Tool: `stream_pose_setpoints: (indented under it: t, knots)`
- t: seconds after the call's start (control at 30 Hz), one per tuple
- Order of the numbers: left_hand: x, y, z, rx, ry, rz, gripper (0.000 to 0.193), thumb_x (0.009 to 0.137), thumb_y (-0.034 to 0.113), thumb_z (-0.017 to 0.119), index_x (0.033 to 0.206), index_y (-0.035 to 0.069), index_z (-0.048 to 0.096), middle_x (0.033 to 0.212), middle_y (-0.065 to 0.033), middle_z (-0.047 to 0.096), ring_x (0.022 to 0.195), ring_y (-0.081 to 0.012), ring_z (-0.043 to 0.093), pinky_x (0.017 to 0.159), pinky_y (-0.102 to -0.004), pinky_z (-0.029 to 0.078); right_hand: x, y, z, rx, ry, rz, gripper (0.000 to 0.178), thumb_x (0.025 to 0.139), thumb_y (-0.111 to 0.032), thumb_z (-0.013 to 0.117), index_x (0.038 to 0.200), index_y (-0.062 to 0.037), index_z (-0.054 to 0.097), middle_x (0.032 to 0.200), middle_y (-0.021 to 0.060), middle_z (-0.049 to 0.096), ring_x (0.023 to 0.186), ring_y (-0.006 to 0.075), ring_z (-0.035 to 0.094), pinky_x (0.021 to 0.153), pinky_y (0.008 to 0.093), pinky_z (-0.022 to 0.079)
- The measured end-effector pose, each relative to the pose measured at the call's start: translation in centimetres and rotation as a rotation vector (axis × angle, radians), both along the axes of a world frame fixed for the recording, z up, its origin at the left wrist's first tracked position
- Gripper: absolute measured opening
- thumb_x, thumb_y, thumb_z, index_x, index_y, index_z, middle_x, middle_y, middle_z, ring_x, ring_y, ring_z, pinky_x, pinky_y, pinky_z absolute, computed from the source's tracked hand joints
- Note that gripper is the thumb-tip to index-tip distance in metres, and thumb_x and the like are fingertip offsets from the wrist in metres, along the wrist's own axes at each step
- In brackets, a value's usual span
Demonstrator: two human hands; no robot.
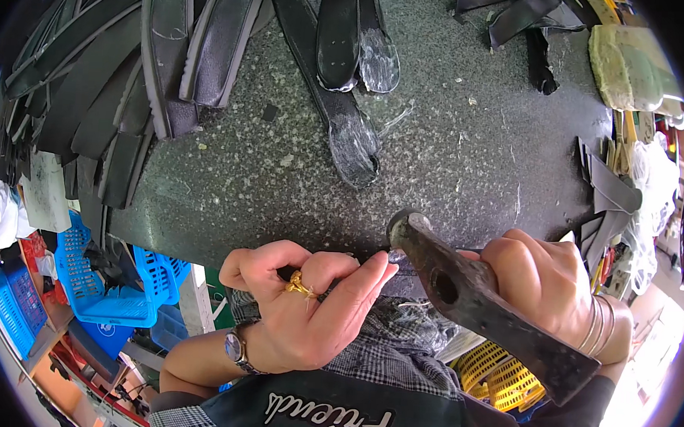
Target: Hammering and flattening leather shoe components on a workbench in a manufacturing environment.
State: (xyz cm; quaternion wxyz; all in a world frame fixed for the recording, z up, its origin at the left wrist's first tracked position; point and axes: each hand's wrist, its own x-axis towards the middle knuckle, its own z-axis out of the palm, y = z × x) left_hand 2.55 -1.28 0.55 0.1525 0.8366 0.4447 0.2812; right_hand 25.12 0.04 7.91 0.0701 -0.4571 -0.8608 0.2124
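A worn dark metal hammer [499, 311] is gripped in my right hand [536, 274]. Its round face sits at the table's near edge, just right of my left fingertips. My left hand [314, 305] is closed at that same edge, its fingers curled and the thumb side pressed together. A small dark bit shows between the fingers, mostly covered, so I cannot make out what it is. Farther back on the dark speckled table [243, 185] lies a black strap [353, 141] with a whitish smeared, rounded end. Two more black strap ends [339, 43] overlap behind it.
Many black straps [165, 42] are heaped at the far left. Black scraps [522, 18] and a yellowish block [616, 69] lie at the far right. A blue basket [113, 310] stands below the table at left, a yellow basket [515, 381] below at right.
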Motion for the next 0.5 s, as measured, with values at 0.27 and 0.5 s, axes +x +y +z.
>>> stream_pose_setpoints:
  t: [0.27,0.5]
  knots:
    - [0.17,-0.01,-0.06,0.017,-0.015,-0.004,0.036,0.059,0.003,0.083,0.092,0.017,0.075,0.075,0.0086,0.054,0.084,-0.0215,0.042,0.078,-0.0338,0.030,0.10,0.11,0.33,-0.041,-0.087,0.058,0.017,0.070,-0.007,0.062,0.081,-0.0042,0.050,0.063,0.0039,0.042,0.047,0.0170,0.054,0.036,0.0313,0.042]
    - [0.19,-0.28,0.12,-0.009,0.012,0.070,0.031,0.063,0.012,0.087,0.091,0.016,0.074,0.075,0.0092,0.055,0.083,-0.0199,0.043,0.079,-0.0334,0.030,0.52,-0.15,0.71,-0.058,-0.105,0.072,0.019,0.074,-0.012,0.065,0.077,-0.0056,0.048,0.063,0.0037,0.046,0.047,0.0164,0.055,0.037,0.0306,0.040]
